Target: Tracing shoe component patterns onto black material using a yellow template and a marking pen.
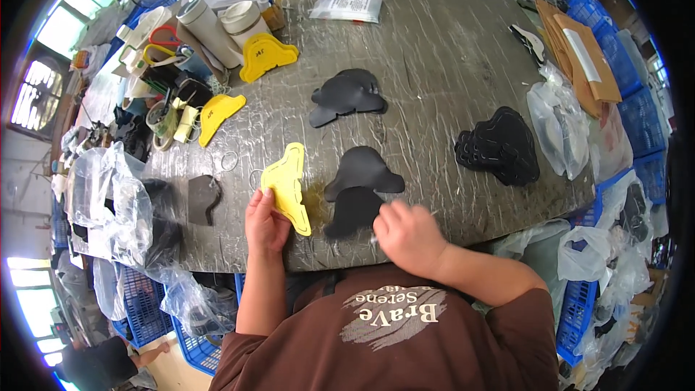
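Observation:
My left hand grips a flat yellow template with a curved outline and slots, tilted up off the table, thumb on its face. My right hand is closed around a thin, pale pen-like tool, only its ends showing. Its fingers are at the right edge of a slightly blurred black cut piece; whether they touch it I cannot tell. That piece overlaps another black piece just behind it. Farther back lies a small stack of black pieces.
To the right is a pile of slotted black pieces beside a clear plastic bag. More yellow templates, white cylinders and scissors crowd the back left. A dark scrap lies left. Blue crates stand below the table edge.

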{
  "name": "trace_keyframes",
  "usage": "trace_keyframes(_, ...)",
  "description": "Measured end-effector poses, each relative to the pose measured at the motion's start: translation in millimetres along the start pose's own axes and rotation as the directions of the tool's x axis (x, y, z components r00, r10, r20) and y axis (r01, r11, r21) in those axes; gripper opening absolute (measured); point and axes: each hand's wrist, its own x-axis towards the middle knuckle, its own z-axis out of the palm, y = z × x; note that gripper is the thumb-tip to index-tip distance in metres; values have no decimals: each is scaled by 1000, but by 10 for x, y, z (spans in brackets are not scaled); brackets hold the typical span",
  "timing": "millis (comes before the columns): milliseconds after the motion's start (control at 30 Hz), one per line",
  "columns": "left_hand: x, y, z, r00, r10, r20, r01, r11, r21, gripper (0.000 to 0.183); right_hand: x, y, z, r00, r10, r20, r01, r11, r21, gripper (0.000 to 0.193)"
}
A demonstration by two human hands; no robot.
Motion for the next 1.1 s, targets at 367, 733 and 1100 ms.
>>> trace_keyframes(367, -269, -205, 722, 942, -65, 330, -329, 23, 944, 54, -295, -6, -14, 894, 446, 30, -425, 827, 368, 57)
trace_keyframes(733, -418, -245, 610, 811, -72, 581, -584, -171, 794, 46, -139, 147, 167, 900, 435, 38, -423, 846, 323, 35)
trace_keyframes(1100, -437, -272, 574, 842, 73, 535, -515, -192, 836, 29, -107, 191, 153, 905, 419, 66, -415, 844, 340, 33)
